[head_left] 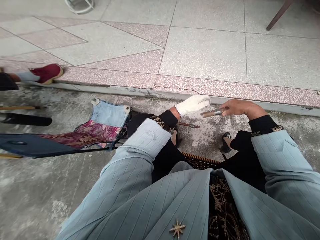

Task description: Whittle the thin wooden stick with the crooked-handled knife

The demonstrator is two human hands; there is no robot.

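Note:
My left hand (193, 104) wears a white knit glove. Its fingers are bent and pressed together, and their undersides are hidden, so anything within them does not show. My bare right hand (240, 108) is closed around one end of a short brown rod (208, 114), with what looks like silvery wire wound around its middle. The rod's free end points left, just below the gloved fingertips, with a small gap seeming to lie between them. On the concrete beneath my left hand is a thin reddish-brown stick (188, 125), with a darker band near its right end.
A folding chair (102, 115) with blue and floral cloth stands at my left. Beyond it are another person's red shoe (48, 72) and a blurred dark cylinder (27, 119). A raised tiled step (140, 76) runs across ahead. A chair leg (278, 16) stands far right.

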